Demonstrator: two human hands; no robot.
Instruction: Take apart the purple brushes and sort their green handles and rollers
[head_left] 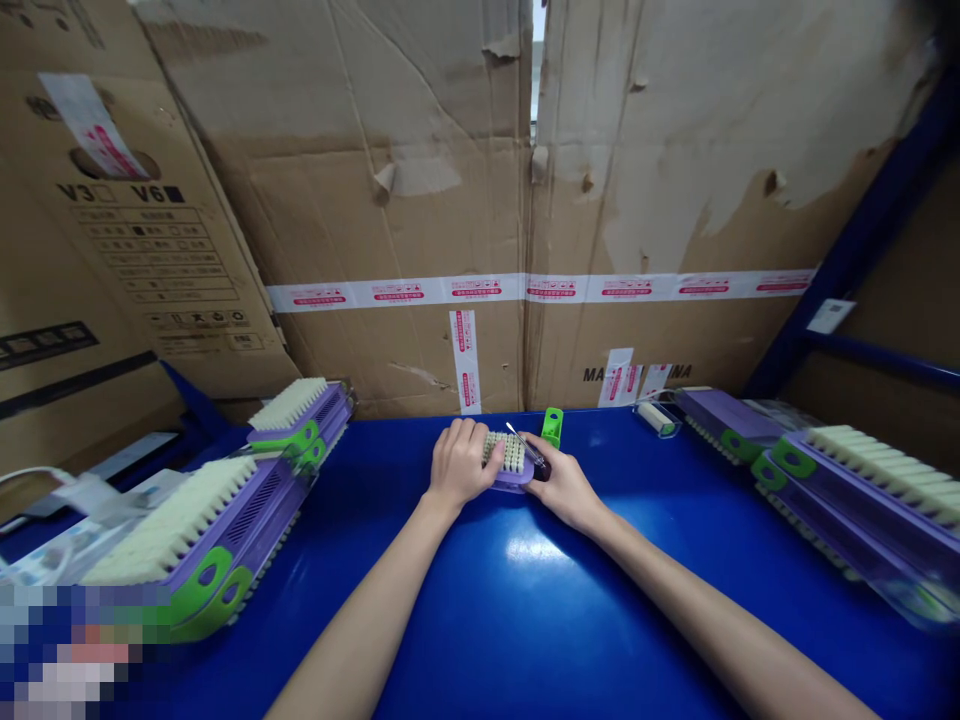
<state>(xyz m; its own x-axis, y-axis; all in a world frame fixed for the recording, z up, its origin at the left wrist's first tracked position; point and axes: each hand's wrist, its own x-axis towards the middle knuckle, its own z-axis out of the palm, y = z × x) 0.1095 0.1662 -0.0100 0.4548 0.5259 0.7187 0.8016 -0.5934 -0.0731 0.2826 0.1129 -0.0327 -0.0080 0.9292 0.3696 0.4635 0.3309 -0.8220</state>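
One purple, cream-bristled plastic brush (pixel 511 477) near your blue bench (pixel 517 620)'s far edge: your left grip (pixel 459 462) clamps it, right grip (pixel 562 486) clasps a dark-handled metal screwdriver (pixel 541 463); apparently positioning, next calling for steady support.

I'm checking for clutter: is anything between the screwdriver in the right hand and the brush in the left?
Nothing visible is in the way: the screwdriver, in the right hand, is close to the brush, in the left hand. The green piece sits beyond, not between.
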